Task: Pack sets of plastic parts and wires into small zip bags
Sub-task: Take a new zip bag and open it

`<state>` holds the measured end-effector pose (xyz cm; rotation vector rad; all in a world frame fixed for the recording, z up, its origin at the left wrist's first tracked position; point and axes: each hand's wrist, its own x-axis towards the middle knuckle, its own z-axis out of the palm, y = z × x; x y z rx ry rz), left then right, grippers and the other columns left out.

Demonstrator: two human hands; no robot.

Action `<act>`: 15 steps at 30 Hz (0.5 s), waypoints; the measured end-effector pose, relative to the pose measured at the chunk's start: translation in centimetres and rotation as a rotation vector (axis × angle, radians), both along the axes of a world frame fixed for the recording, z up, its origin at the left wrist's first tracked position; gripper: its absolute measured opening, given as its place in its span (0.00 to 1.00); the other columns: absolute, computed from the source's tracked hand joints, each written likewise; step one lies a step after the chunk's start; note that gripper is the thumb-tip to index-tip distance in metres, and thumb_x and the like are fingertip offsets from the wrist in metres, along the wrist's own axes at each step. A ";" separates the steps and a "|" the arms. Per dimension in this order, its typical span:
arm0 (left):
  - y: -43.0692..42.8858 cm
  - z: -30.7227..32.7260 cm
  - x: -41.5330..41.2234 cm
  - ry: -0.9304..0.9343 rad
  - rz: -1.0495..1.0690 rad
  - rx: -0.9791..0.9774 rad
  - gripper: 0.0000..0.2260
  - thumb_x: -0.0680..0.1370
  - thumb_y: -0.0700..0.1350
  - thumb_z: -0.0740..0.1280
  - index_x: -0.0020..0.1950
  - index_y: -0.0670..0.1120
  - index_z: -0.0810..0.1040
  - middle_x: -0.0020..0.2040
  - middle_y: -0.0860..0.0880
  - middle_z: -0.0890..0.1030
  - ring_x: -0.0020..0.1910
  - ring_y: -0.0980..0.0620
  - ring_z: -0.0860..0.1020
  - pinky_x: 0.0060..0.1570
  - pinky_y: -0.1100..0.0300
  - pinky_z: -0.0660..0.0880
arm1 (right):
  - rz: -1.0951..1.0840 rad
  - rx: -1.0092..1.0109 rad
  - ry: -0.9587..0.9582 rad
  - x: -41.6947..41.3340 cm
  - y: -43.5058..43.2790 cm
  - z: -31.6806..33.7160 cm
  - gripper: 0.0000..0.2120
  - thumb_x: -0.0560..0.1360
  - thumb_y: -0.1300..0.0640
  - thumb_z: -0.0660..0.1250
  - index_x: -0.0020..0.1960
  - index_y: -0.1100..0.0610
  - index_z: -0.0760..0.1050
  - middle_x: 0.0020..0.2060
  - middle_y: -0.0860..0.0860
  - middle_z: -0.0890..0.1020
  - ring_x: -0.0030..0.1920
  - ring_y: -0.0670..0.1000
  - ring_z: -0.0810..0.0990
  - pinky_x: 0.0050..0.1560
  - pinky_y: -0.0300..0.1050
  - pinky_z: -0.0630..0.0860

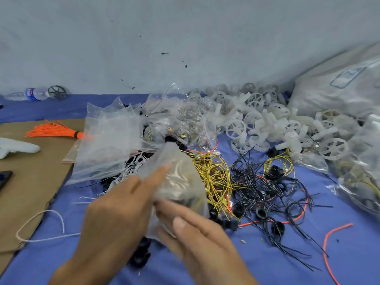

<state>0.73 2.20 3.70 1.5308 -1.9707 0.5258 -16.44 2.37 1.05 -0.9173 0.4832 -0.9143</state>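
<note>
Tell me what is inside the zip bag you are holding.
Through the zip bag show pale looped wires above and dark parts lower down, blurred. The right hand pinching its bottom and the left hand against its side cover the rest.

The zip bag (181, 182) at the centre is blurred by motion; its content shows only as pale and dark shapes that I cannot name. It hides the thumb of the left hand (115, 206) and part of the fingers of the right hand (197, 235), which pinches its lower end. Both forearms are cut by the bottom edge. At 2 o'clock a big white sack (339, 85) runs out of the right edge, and its print is not readable. At 9 o'clock a dark flat object (5, 177) and a white object (18, 148) are cut by the left edge. The bottle (34, 93) at 10 o'clock has a label too small to read.
</note>
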 end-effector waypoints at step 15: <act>-1.7 0.1 0.1 0.492 0.072 0.155 0.18 0.77 0.57 0.62 0.67 0.61 0.73 0.40 0.67 0.74 0.36 0.66 0.73 0.28 0.61 0.65 | -0.558 -0.745 1.693 -2.6 -14.4 -8.1 0.14 0.76 0.42 0.58 0.53 0.46 0.77 0.50 0.49 0.77 0.50 0.55 0.70 0.53 0.51 0.66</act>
